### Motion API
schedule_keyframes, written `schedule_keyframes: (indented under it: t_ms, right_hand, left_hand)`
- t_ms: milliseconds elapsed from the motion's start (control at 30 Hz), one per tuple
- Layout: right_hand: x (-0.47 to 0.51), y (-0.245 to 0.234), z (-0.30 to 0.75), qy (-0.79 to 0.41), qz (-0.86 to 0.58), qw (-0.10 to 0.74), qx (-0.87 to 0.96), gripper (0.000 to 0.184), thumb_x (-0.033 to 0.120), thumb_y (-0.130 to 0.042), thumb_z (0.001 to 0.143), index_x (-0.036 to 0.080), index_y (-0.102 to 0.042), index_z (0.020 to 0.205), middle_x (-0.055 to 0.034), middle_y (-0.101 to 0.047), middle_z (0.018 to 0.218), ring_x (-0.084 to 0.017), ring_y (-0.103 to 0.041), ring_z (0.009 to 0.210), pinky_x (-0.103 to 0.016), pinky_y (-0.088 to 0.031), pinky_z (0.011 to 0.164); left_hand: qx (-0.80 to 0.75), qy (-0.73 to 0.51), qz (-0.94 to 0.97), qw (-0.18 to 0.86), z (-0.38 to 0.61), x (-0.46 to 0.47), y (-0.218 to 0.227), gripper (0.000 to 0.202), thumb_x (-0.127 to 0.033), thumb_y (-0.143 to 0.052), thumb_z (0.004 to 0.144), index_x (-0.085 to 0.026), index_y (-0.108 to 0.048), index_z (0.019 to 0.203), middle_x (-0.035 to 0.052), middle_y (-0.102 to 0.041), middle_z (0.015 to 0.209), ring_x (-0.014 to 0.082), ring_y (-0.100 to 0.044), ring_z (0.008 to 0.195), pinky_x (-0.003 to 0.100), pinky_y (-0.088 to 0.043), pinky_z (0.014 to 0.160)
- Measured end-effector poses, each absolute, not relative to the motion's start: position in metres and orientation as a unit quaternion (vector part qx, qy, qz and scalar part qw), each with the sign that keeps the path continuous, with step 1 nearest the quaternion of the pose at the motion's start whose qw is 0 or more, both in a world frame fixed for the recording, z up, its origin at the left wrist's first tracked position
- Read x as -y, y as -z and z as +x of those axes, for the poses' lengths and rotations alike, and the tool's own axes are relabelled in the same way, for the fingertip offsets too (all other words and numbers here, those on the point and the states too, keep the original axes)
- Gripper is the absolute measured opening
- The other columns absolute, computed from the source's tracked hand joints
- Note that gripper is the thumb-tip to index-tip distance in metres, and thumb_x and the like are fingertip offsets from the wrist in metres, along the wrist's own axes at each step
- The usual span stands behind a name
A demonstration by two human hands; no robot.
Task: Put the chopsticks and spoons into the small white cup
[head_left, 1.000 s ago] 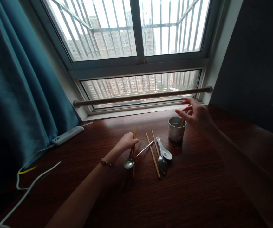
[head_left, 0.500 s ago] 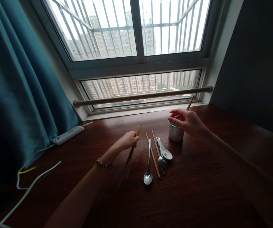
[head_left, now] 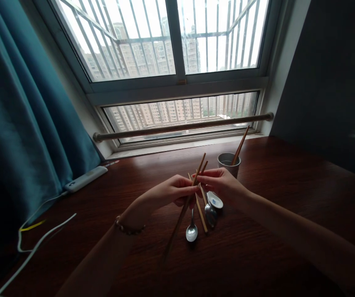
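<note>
My left hand [head_left: 177,189] is closed around a pair of wooden chopsticks [head_left: 182,216], held slanting above the table. The fingertips of my right hand [head_left: 223,185] pinch the same chopsticks near their upper ends. Below the hands lie a long-handled metal spoon [head_left: 191,233], a second metal spoon [head_left: 210,215] and a white ceramic spoon [head_left: 215,201]. Loose chopsticks [head_left: 201,218] lie between them, partly covered by my fingers. Behind my right hand stands a grey metal cup [head_left: 234,169], with brown chopsticks [head_left: 241,145] leaning in it.
The dark red wooden table [head_left: 276,189] reaches to the window sill, where a metal rail [head_left: 183,128] crosses the window. On the left are a blue curtain [head_left: 38,107], a white power strip [head_left: 86,179] and a white cable [head_left: 45,239].
My right hand has moved from the cup leftward and down onto the chopsticks. My left hand has shifted right with the chopsticks, and the two hands now meet above the spoons.
</note>
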State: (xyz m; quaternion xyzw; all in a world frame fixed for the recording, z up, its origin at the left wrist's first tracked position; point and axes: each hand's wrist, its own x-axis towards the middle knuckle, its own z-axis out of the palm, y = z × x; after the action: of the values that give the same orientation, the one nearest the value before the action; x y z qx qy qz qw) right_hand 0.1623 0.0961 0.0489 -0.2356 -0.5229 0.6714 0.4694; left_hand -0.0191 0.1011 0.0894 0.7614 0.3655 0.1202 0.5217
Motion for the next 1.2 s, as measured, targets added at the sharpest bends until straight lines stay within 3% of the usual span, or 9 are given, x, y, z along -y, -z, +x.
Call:
schedule_keyframes:
  t_ms: [133,233,367,467,533,667,867,967,1200]
  right_hand:
    - [-0.092,-0.056,0.163,-0.662,-0.233,0.475,0.53,0.018,0.028,-0.071,0.073,0.011,-0.071,0.079,-0.008,-0.066,0.075,-0.012,-0.059,0.062,-0.023,-0.048,0.06]
    - [-0.092,-0.074,0.176,-0.593,-0.275,0.534,0.536,0.018,0.028,-0.075,0.068,0.013,-0.071,0.076,-0.0067,-0.066,0.072,-0.011,-0.06,0.062,-0.022,-0.05,0.062]
    - [-0.099,-0.114,0.222,-0.415,-0.316,0.69,0.501,0.016,0.023,-0.078,0.063,0.015,-0.071,0.075,-0.0046,-0.067,0.074,-0.012,-0.062,0.062,-0.022,-0.053,0.062]
    - [-0.103,-0.139,0.267,-0.252,-0.333,0.811,0.409,0.016,0.019,-0.08,0.058,0.019,-0.068,0.069,-0.0015,-0.067,0.075,-0.014,-0.063,0.066,-0.025,-0.056,0.064]
    - [-0.104,-0.149,0.292,-0.177,-0.355,0.822,0.409,0.016,0.022,-0.08,0.061,0.02,-0.067,0.071,-0.0022,-0.066,0.08,-0.015,-0.064,0.071,-0.027,-0.057,0.07]
    - [-0.103,-0.15,0.314,-0.064,-0.381,0.802,0.456,0.019,0.027,-0.078,0.065,0.016,-0.07,0.077,-0.0085,-0.066,0.078,-0.018,-0.064,0.067,-0.029,-0.057,0.068]
    - [-0.116,-0.135,0.304,-0.037,-0.503,0.677,0.536,0.02,0.029,-0.074,0.068,0.014,-0.071,0.081,-0.0089,-0.067,0.072,-0.02,-0.065,0.06,-0.027,-0.055,0.054]
    - [-0.128,-0.125,0.297,-0.052,-0.545,0.614,0.568,0.02,0.031,-0.073,0.068,0.014,-0.071,0.08,-0.0071,-0.067,0.067,-0.022,-0.066,0.06,-0.028,-0.055,0.053]
    - [-0.152,-0.103,0.293,-0.147,-0.583,0.566,0.564,0.013,0.023,-0.075,0.066,0.014,-0.07,0.074,-0.006,-0.065,0.063,-0.021,-0.065,0.06,-0.032,-0.058,0.061]
  left_hand:
    - [-0.376,-0.142,0.772,0.492,-0.018,-0.101,-0.085,0.051,-0.057,-0.052,0.082,-0.008,-0.067,0.086,0.0066,-0.061,0.062,0.0069,-0.039,0.044,0.02,-0.031,0.041]
    - [-0.401,-0.194,0.781,0.438,-0.015,-0.106,-0.082,0.051,-0.053,-0.042,0.088,-0.008,-0.063,0.099,0.0095,-0.065,0.076,0.0079,-0.044,0.048,0.02,-0.035,0.045]
    - [-0.444,-0.26,0.79,0.333,-0.018,-0.121,-0.077,0.039,-0.039,-0.034,0.095,-0.008,-0.058,0.104,0.0106,-0.064,0.089,0.0095,-0.05,0.059,0.021,-0.041,0.054]
    - [-0.464,-0.257,0.806,0.263,-0.02,-0.128,-0.068,0.023,-0.029,-0.046,0.091,-0.01,-0.06,0.091,0.0061,-0.063,0.083,0.0113,-0.053,0.067,0.022,-0.042,0.062]
    - [-0.475,-0.222,0.82,0.229,-0.018,-0.129,-0.059,0.017,-0.026,-0.054,0.087,-0.011,-0.061,0.085,0.0028,-0.061,0.077,0.0122,-0.054,0.069,0.024,-0.044,0.066]
    - [-0.523,-0.108,0.826,0.182,-0.008,-0.128,-0.033,0.02,-0.031,-0.06,0.085,-0.012,-0.06,0.079,0.001,-0.06,0.074,0.0138,-0.057,0.069,0.031,-0.048,0.069]
    - [-0.591,0.017,0.791,0.16,-0.001,-0.137,0.0,0.021,-0.032,-0.056,0.088,-0.012,-0.061,0.085,0.0037,-0.062,0.084,0.0159,-0.061,0.079,0.035,-0.05,0.074]
    - [-0.596,0.04,0.782,0.178,-0.004,-0.144,0.008,0.022,-0.032,-0.055,0.089,-0.011,-0.061,0.088,0.0037,-0.063,0.085,0.0156,-0.061,0.078,0.034,-0.051,0.073]
    - [-0.63,0.025,0.752,0.191,-0.015,-0.154,0.008,0.023,-0.032,-0.055,0.09,-0.012,-0.06,0.099,0.0058,-0.062,0.096,0.0173,-0.061,0.083,0.035,-0.052,0.074]
